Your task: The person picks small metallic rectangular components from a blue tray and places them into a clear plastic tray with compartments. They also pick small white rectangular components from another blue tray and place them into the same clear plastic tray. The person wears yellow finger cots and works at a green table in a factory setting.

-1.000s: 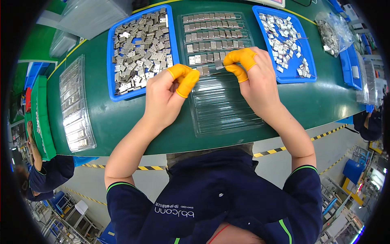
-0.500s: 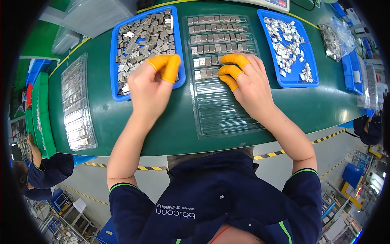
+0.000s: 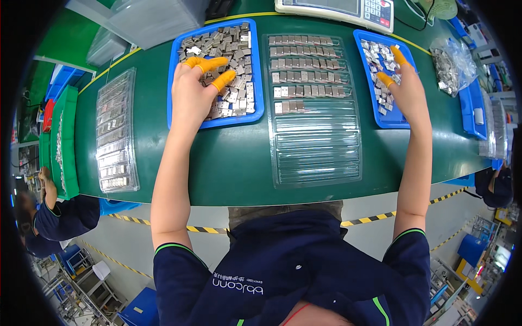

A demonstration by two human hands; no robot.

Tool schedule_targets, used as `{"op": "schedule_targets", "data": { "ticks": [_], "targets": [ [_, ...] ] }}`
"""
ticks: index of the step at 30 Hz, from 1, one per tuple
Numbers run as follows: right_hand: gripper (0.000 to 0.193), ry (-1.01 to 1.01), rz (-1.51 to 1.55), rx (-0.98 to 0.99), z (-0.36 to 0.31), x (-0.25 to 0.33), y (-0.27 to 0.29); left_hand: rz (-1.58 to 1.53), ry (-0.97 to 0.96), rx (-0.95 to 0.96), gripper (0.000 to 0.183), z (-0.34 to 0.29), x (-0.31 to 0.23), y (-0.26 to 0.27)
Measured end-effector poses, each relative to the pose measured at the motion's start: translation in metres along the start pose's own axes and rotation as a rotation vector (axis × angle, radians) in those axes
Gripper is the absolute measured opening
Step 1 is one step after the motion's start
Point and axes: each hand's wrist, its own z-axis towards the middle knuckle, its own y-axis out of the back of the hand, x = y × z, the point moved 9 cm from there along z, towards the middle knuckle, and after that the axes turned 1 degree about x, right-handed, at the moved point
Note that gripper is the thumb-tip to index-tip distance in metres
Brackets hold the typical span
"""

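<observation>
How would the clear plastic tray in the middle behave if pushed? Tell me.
The clear plastic tray looks thin and moulded, so probably light and flexible. Only its far rows hold small metal parts, so the empty near end might lift or bow. On the smooth green table it would likely slide easily.

A: Can you see what the left hand (image 3: 190,98) holds in the left blue plastic tray (image 3: 174,70) of small grey metal pieces (image 3: 239,54)?
B: No, the palm covers it. The right hand (image 3: 409,92) also hides its fingertips' grip.
A: And the grey weighing scale (image 3: 348,8)?
B: The top edge cuts it off.
</observation>
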Motion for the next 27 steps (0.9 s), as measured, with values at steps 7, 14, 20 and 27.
{"op": "schedule_targets", "data": {
  "ticks": [7,14,20,27],
  "targets": [
    [0.030,-0.096,0.095,0.111,-0.005,-0.017,-0.027,-0.004,-0.043,0.051,0.028,-0.001,-0.002,-0.012],
    [0.020,-0.125,0.107,-0.162,-0.004,-0.025,-0.009,-0.866,0.264,0.108,0.026,-0.010,0.000,-0.023],
    [0.026,-0.104,-0.018,-0.314,-0.002,-0.034,0.005,-1.054,0.467,0.281,0.026,-0.025,-0.005,-0.042],
    [0.020,0.046,0.478,-0.394,-0.002,0.009,0.036,-0.965,0.399,0.367,0.023,-0.025,-0.049,-0.047]
  ]
}}
